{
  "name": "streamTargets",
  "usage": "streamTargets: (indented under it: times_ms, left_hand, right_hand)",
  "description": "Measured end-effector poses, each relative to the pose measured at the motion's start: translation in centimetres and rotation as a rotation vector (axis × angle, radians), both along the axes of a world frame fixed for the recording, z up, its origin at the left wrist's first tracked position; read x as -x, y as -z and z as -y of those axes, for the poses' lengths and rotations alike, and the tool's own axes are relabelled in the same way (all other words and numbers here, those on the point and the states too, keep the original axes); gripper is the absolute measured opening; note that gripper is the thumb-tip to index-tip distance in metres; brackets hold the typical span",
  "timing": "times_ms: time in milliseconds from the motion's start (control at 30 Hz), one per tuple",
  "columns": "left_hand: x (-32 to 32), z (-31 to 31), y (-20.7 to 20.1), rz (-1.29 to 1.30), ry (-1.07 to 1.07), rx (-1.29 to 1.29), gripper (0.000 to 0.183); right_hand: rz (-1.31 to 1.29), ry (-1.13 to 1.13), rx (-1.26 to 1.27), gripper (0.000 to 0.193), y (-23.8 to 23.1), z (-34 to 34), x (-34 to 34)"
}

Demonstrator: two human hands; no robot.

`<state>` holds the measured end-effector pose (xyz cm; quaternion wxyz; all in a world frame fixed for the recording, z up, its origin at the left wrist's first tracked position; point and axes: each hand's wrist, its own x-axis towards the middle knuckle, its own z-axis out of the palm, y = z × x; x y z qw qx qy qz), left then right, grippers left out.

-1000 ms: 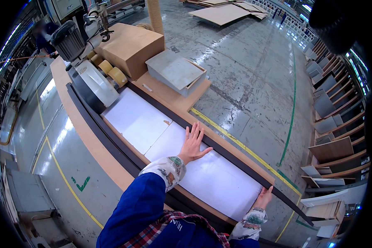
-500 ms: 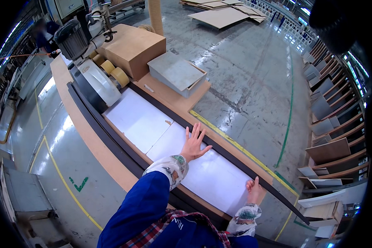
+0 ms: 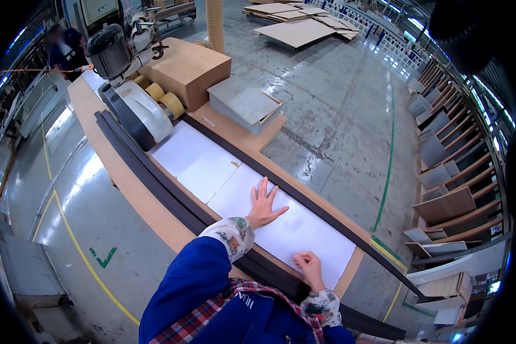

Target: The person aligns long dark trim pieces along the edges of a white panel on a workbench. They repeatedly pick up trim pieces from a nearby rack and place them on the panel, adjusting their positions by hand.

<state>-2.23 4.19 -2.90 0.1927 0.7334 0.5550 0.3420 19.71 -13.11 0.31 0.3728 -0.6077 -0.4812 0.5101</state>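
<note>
My left hand (image 3: 263, 207) lies with spread fingers on a white panel (image 3: 327, 243), its fingertips close to a long dark edge strip (image 3: 304, 198) along the far side. Over the panel's near right part, my right hand (image 3: 309, 267) has its fingers curled, and nothing shows in them. A second white panel (image 3: 195, 163) sits end to end with the first, a small brown chip at the joint. Its far end lies beside the feed machine's yellow rollers (image 3: 171, 106) and white housing (image 3: 146, 109).
More dark strips (image 3: 155, 183) run along the near side of the wooden bench (image 3: 106, 146). Behind the rollers stand a brown box (image 3: 183, 69) and a grey tray-like box (image 3: 243, 106). Boards lie on the floor beyond, and a rack of panels (image 3: 447, 203) stands right. Another person is far left.
My right hand has left the far strip near the panel's right end and moved left and nearer to me. My left hand stays spread on the panel.
</note>
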Motion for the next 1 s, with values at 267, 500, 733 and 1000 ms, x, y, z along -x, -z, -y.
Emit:
streamTargets:
  times_ms: [267,500,733,1000]
  left_hand:
    - [4.1,8.0,1.3,-0.246,0.311,0.160,0.076]
    - [10.1,13.0,-3.3,-0.288,0.238,0.072,0.057]
    - [10.2,15.2,-5.6,-0.225,0.139,-0.153,0.042]
    - [9.6,16.5,-5.4,-0.242,0.143,-0.196,0.037]
  right_hand:
    - [0.660,-0.467,-0.282,0.069,-5.7,3.7,7.2]
    - [0.797,-0.459,-0.278,0.078,-5.2,4.5,7.6]
    - [0.818,-0.390,-0.283,0.071,-4.3,4.9,7.5]
    - [0.564,-0.321,-0.279,0.027,-3.7,4.4,5.4]
